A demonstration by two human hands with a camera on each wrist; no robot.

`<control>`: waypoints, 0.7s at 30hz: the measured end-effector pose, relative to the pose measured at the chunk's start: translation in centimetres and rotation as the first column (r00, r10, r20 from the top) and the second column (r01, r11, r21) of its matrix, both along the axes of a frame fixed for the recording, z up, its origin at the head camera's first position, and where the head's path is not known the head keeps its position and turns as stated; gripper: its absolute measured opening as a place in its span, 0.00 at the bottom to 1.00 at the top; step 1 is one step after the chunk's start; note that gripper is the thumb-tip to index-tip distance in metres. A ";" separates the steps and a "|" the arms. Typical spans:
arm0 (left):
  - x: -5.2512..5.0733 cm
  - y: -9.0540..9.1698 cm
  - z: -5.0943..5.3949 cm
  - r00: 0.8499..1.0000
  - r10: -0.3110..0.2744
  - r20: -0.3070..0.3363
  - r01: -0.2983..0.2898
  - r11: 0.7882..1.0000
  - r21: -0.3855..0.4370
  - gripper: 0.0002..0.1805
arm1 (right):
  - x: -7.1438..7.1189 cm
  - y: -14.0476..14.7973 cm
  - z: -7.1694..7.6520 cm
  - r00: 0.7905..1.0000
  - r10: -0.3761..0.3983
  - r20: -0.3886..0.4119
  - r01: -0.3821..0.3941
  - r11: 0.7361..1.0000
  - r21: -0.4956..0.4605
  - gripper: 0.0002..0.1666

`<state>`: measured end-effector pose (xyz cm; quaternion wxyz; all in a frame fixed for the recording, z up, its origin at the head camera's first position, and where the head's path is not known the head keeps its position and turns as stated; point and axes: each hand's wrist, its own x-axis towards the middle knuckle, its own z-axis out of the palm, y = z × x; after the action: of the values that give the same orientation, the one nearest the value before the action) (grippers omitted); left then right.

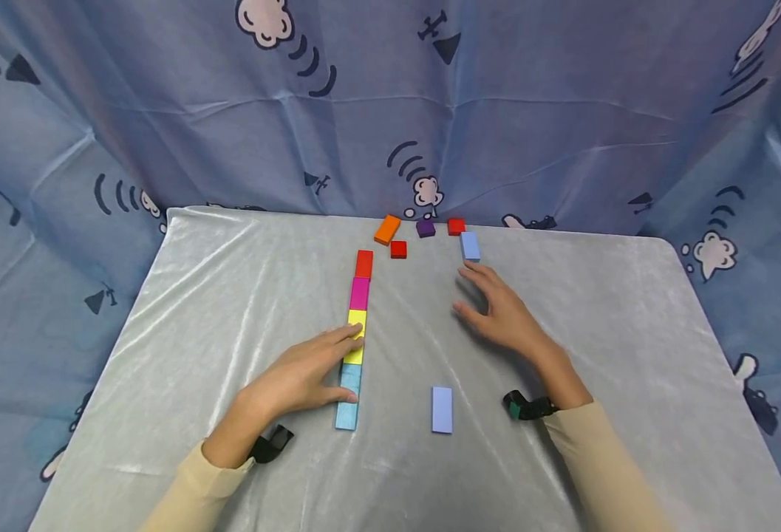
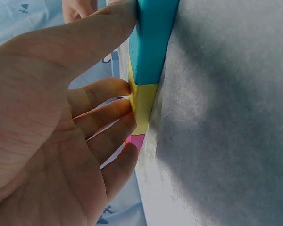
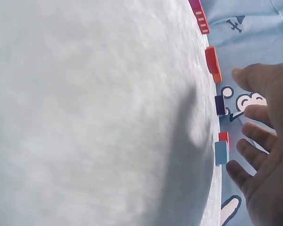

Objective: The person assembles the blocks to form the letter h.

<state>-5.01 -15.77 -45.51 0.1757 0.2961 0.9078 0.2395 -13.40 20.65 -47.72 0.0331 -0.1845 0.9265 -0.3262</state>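
Note:
A straight row of blocks runs away from me in the head view: a light blue block (image 1: 346, 415), a yellow block (image 1: 354, 356), a magenta block (image 1: 359, 294) and a red block (image 1: 363, 264). My left hand (image 1: 297, 375) lies over the row from the left, its thumb (image 2: 104, 33) touching the blue block and fingertips on or against the yellow one. My right hand (image 1: 505, 314) hovers over the table with fingers spread and slightly bent, holding nothing. Just beyond its fingertips lies a periwinkle block (image 1: 470, 247). Another periwinkle block (image 1: 442, 410) lies between the two forearms.
Near the table's far edge are an orange block (image 1: 387, 230), a purple block (image 1: 425, 228) and two small red blocks, one nearer (image 1: 399, 250) and one farther right (image 1: 456, 227). A shiny pale cloth (image 1: 603, 310) covers the table. A patterned blue curtain (image 1: 390, 111) hangs behind.

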 end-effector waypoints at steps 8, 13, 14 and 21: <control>0.1 0.0 -0.1 1.000 0.005 -0.002 -0.005 1.000 0.002 0.47 | -2.3 0.4 -0.1 0.999 -0.018 0.040 0.017 0.999 0.032 0.39; 0.3 0.0 0.0 1.000 -0.010 0.000 0.010 1.000 0.003 0.47 | -3.1 0.4 -0.5 0.998 -0.040 0.055 0.038 0.998 0.046 0.39; 0.3 0.0 0.0 1.000 -0.010 0.000 0.010 1.000 0.003 0.47 | -3.2 0.4 -0.6 0.998 -0.042 0.052 0.040 0.998 0.045 0.39; 0.1 0.0 0.2 1.000 -0.003 0.001 0.003 1.000 -0.015 0.47 | -5.0 0.2 -0.3 0.998 -0.053 0.032 0.052 0.998 0.017 0.39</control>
<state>-4.93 -15.76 -45.34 0.1787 0.2959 0.9090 0.2328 -18.42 20.86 -48.03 0.0410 -0.1545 0.9330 -0.3223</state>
